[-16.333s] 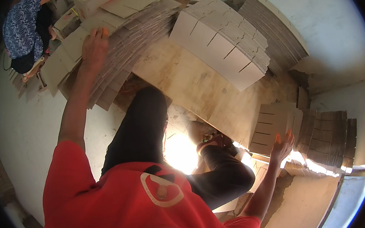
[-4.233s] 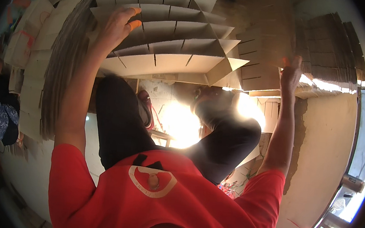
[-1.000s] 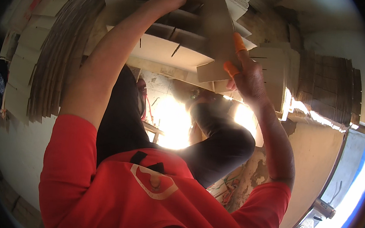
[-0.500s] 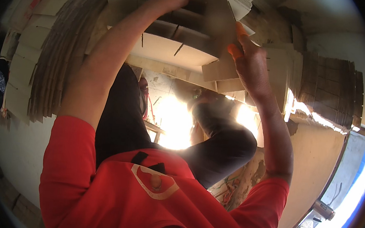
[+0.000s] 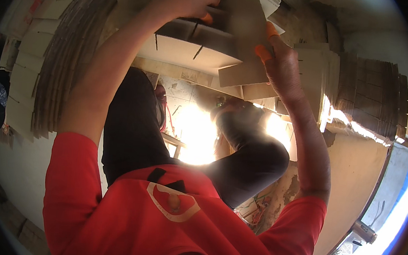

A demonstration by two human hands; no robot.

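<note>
My right hand [image 5: 285, 69], with orange covers on thumb and forefinger, grips the edge of a slanting cardboard strip [image 5: 245, 31]. The strip stands across the right end of several slotted cardboard dividers [image 5: 184, 51], which lie in rows one behind another. My left hand [image 5: 193, 1] reaches over the far rows from the left. Its fingers are half curled and apart, an orange cover shows at one tip, and nothing can be seen between them. Whether those fingertips touch a divider I cannot tell.
Stacked cardboard sheets [image 5: 78, 43] rise on the left. More cardboard stacks [image 5: 374, 98] stand on the right, and others [image 5: 268, 1] lie at the far side. Below the dividers runs a pale ledge [image 5: 175, 71], above my dark-trousered legs [image 5: 134, 121]. Bright sunlight glares between my legs.
My left hand has come slightly nearer and its fingers have loosened from a closer curl. The right hand keeps its grip; the strip and front divider have shifted slightly.
</note>
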